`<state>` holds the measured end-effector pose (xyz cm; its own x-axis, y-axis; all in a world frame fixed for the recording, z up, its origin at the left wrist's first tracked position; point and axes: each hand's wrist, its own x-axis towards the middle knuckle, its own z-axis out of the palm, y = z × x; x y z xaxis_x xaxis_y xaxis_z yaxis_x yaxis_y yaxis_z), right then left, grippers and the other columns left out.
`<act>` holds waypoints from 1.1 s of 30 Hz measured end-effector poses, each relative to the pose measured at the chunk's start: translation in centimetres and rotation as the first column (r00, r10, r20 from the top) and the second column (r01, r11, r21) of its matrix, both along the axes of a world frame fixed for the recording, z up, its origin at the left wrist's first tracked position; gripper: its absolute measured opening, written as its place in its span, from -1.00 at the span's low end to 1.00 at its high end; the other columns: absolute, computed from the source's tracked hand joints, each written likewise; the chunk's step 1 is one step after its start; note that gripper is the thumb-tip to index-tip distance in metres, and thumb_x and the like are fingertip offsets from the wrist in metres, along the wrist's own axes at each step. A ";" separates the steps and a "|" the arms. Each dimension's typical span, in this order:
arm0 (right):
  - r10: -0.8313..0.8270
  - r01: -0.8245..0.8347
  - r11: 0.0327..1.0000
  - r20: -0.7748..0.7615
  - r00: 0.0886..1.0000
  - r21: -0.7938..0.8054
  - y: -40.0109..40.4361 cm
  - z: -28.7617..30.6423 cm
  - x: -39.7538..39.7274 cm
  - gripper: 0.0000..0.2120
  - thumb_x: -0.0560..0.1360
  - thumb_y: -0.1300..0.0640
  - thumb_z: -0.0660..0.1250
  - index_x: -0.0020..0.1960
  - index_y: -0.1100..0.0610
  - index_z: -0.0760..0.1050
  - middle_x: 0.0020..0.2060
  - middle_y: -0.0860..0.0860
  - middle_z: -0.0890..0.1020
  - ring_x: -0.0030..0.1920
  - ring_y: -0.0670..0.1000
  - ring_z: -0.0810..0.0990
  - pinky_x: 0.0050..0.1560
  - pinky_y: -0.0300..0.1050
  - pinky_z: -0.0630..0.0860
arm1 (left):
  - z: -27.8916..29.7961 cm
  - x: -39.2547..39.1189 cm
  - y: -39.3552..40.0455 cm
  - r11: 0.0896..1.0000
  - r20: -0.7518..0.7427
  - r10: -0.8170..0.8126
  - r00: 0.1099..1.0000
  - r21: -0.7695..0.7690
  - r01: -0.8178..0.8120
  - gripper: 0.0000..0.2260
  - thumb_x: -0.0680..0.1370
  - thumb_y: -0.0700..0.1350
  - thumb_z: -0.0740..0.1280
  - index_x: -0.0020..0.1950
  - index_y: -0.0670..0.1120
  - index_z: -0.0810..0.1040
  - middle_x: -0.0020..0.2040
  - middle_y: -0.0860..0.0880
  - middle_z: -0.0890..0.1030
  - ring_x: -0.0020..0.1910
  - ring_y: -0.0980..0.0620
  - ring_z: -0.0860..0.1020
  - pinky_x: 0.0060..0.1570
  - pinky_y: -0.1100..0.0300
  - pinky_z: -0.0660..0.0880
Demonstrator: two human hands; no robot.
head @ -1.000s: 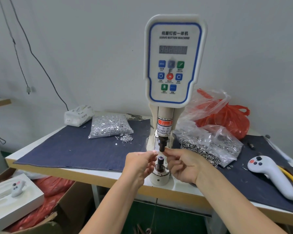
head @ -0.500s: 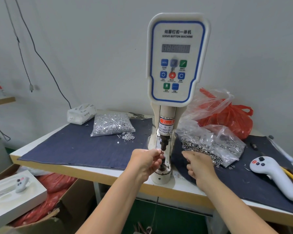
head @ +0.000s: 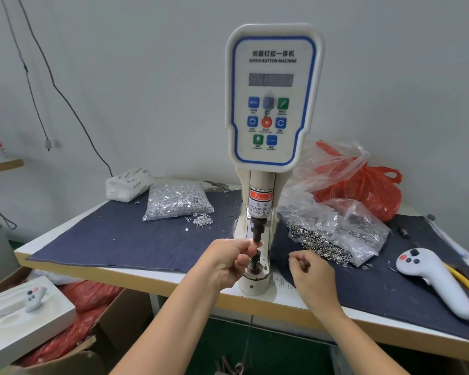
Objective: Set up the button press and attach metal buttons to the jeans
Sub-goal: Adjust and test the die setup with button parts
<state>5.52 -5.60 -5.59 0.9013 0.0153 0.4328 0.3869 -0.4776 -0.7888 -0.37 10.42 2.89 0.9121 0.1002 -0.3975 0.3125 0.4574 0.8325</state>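
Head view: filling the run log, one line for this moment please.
stage: press setup | left hand: fingertips at black upper die of white servo button machine | right hand: curled, beside base, apparently empty

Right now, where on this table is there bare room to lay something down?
Freest: the dark denim cloth left of the white button press, in front of the clear bag of silver studs. Right of the press is crowded: the clear bag of metal rings, red plastic bag, white handheld controller.
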 end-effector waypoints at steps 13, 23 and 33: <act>-0.009 0.010 0.999 0.039 0.999 -0.035 -0.2 -0.2 0.0 -0.89 0.50 0.26 0.32 -0.11 0.11 0.60 -0.40 -0.14 0.50 -0.35 -0.17 0.45 -0.34 -0.39 0.31 | -0.6 0.2 0.2 0.999 0.005 0.024 1.000 -0.039 -0.024 -0.86 0.55 -0.32 0.26 -0.16 -0.30 0.57 -0.55 0.00 0.46 -0.72 0.21 0.26 -0.74 0.47 0.14; -0.012 0.014 0.999 0.045 0.999 -0.038 -0.2 -0.2 0.1 -0.89 0.49 0.27 0.32 -0.11 0.12 0.60 -0.37 -0.10 0.53 -0.32 -0.16 0.47 -0.32 -0.40 0.31 | -0.7 0.3 0.5 0.998 -0.024 0.021 0.999 -0.067 -0.022 -0.86 0.57 -0.28 0.26 -0.13 -0.31 0.55 -0.56 0.00 0.47 -0.74 0.20 0.26 -0.75 0.46 0.15; -0.017 0.020 0.999 0.059 0.998 -0.050 -0.1 -0.2 0.0 -0.89 0.49 0.28 0.31 -0.11 0.13 0.60 -0.38 -0.16 0.49 -0.33 -0.18 0.45 -0.31 -0.43 0.36 | -0.1 0.1 0.7 0.944 -0.086 -0.021 0.996 -0.331 -0.009 -0.87 0.57 -0.28 0.21 -0.12 -0.31 0.49 -0.59 0.00 0.47 -0.77 0.19 0.27 -0.80 0.42 0.15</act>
<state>5.47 -5.74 -5.75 0.8748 0.0225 0.4839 0.4226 -0.5237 -0.7397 -0.28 11.09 2.79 0.8729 -0.0555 -0.4848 0.3802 0.7000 0.6045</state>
